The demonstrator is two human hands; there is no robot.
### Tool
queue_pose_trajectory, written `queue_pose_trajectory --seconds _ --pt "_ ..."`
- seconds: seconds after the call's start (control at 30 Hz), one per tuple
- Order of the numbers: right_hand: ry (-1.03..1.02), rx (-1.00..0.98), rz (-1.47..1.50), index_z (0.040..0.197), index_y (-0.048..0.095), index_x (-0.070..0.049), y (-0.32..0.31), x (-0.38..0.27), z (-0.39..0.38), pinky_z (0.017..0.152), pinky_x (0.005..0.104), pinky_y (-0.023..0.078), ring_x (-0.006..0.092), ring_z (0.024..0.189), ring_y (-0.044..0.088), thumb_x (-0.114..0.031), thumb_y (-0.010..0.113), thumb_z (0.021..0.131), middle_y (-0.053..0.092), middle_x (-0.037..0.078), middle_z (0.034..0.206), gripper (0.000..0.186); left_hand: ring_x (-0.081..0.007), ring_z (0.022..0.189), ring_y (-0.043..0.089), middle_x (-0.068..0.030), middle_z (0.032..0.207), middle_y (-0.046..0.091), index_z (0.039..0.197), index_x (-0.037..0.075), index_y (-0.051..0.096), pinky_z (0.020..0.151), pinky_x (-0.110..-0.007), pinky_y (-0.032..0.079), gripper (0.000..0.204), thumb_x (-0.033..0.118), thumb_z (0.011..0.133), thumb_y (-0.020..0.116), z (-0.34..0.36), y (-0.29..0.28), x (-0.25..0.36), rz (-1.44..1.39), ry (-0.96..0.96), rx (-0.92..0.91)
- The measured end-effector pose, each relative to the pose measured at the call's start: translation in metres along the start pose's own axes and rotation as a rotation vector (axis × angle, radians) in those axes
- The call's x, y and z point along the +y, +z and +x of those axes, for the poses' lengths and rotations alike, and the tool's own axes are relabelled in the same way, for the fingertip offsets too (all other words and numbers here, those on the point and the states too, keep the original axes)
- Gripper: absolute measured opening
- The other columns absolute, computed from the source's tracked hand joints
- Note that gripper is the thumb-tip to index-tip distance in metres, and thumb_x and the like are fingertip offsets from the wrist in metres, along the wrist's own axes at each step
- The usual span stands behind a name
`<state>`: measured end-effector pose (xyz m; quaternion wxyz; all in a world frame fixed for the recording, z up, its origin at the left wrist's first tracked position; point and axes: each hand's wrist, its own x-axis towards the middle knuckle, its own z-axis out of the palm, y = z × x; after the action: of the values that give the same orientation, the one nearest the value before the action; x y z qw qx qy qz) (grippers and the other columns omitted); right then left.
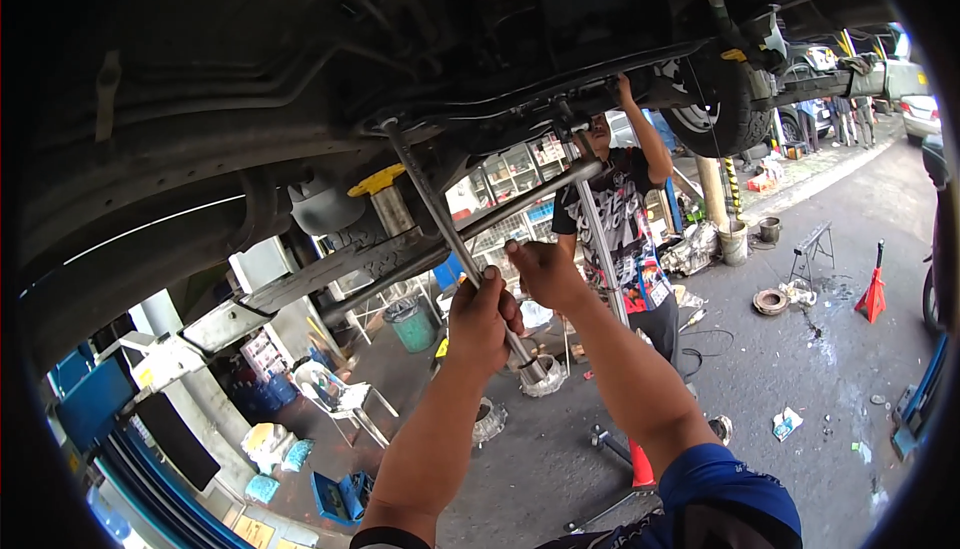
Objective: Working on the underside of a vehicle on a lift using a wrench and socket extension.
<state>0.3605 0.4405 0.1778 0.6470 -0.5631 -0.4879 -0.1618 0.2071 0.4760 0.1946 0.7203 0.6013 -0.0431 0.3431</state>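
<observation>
Below the raised vehicle's dark underside (300, 59), my left hand (482, 324) is closed round a long metal socket bar (436, 206). The bar runs at a slant, its upper end up against the underside and a wider socket-like end hanging below my fist. Just right of the bar, my right hand (548, 277) is raised with its fingers curled. Whatever those fingers pinch, if anything, is hidden. Beyond my hands a person (620, 209) in a dark patterned shirt reaches one arm up to the underside.
A lift arm (290, 284) with a yellow pad (377, 181) crosses under the vehicle. An upright silver pole (598, 239) stands beside the person. A wheel (728, 114) hangs at right. On the floor are a red jack stand (872, 297), a white chair (345, 399) and a blue toolbox (341, 497).
</observation>
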Motion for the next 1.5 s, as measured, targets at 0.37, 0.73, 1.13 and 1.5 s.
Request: queue_pose_trajectory --seconds 0.37,0.73,1.13,1.5 --pt "-0.956 0.568 -0.214 0.129 0.044 0.004 -0.009 -0.132 -0.028 0.102 0.0527 0.029 0.0449 0.124 0.037 -0.030 0.077 0.071 0.039 0.027 0.133 0.075 -0.0105 0.045 0.041 0.0013 0.061 0.044 0.090 0.007 0.050 0.042 -0.027 0.036 0.016 0.021 0.096 0.052 0.020 -0.008 -0.003 -0.017 0.174 0.124" --pt "0.098 -0.289 0.155 0.107 0.055 0.007 0.054 0.020 0.029 0.087 0.0438 0.047 0.0362 0.101 0.060 -0.025 0.056 0.089 0.062 0.025 0.101 0.036 -0.0119 0.048 0.040 0.0019 0.058 0.041 0.085 0.015 0.046 0.045 -0.030 0.035 0.018 0.028 0.093 0.057 0.014 -0.004 0.015 0.123 0.020 0.107" --pt "-0.854 0.750 -0.352 0.125 0.051 0.001 -0.028 -0.097 -0.037 0.102 0.0522 0.030 0.0450 0.125 0.037 -0.020 0.062 0.081 0.044 0.025 0.131 0.050 -0.0106 0.048 0.041 0.0022 0.060 0.043 0.086 0.013 0.050 0.045 -0.028 0.037 0.015 0.025 0.093 0.055 0.014 -0.002 0.023 0.142 0.046 0.121" --pt "-0.443 0.070 -0.126 0.097 0.060 0.000 0.019 -0.006 0.001 0.065 0.0346 0.050 0.0206 0.071 0.065 -0.013 0.054 0.089 0.065 0.015 0.074 0.016 -0.0123 0.048 0.040 0.0024 0.058 0.040 0.084 0.016 0.047 0.047 -0.031 0.035 0.018 0.029 0.093 0.056 0.026 -0.005 0.021 0.159 0.049 0.104"
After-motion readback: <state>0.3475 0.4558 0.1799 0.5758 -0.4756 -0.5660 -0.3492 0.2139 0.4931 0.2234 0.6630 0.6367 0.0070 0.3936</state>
